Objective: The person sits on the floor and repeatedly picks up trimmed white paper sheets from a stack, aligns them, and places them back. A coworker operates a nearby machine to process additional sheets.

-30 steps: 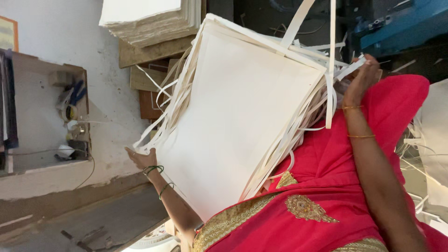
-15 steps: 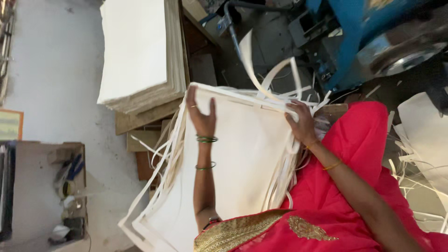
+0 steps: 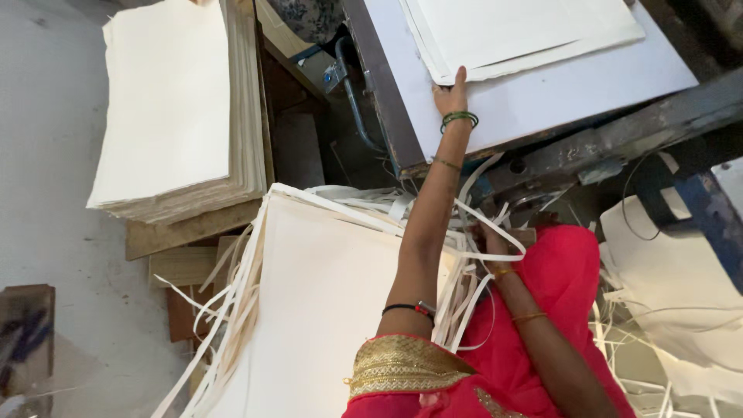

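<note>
Three paper stacks: one on a wooden pallet (image 3: pixel 182 232), one ragged with trimmed strips (image 3: pixel 309 310), one on the tabletop (image 3: pixel 557 93). Left hand (image 3: pixel 450 97) presses, fingers together, against the tabletop sheets (image 3: pixel 526 35). Right hand (image 3: pixel 491 240) (buried in strips) cannot be read.

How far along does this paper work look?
Seemingly done: a tall stack of sheets sits squared on wooden boards. In hand: the left hand reaches sheets on the machine table; the right hand is among loose paper strips. Left: the big pile on the lap, edges trailing strips.
</note>
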